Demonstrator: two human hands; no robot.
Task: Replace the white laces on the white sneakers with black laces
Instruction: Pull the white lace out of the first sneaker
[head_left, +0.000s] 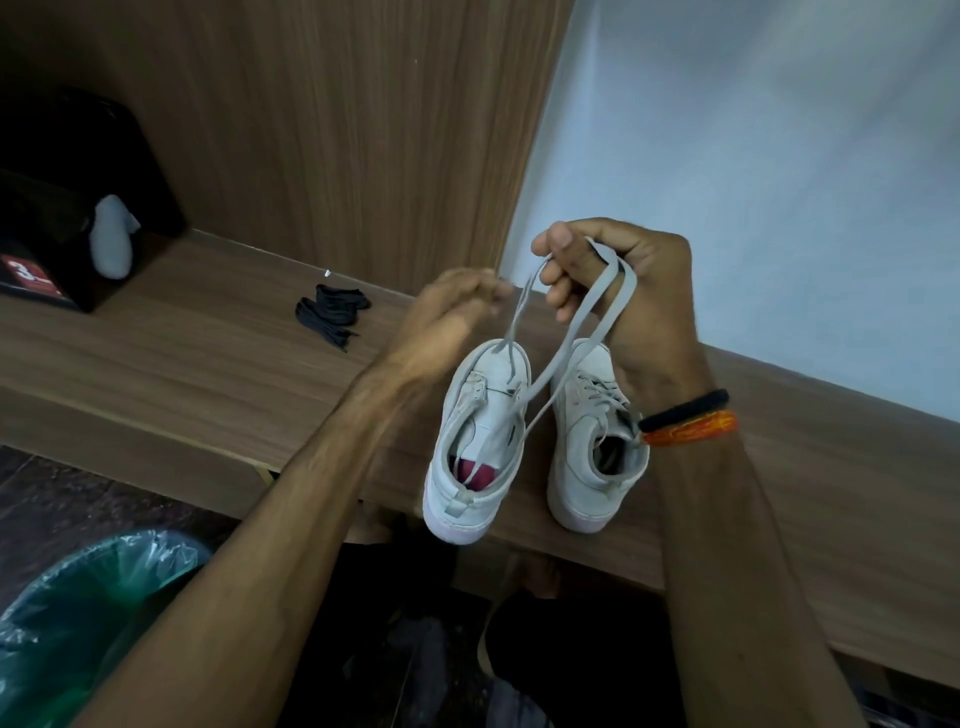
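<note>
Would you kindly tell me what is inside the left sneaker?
Inside the left sneaker, a red insole shows, with a white lace trailing over the opening. The toe interior is hidden by the tongue.

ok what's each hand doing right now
Left hand: blurred, fingers pinch one end of the white lace.
Right hand: fingers curled round a loop of the same lace.

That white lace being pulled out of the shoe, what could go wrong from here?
The left sneaker sits with its heel past the bench edge, so a hard tug on the white lace might tip it off. The lace loops around the right hand while the left hand pinches an end, so it could tangle. The black laces lie loose and could be brushed off.
</note>
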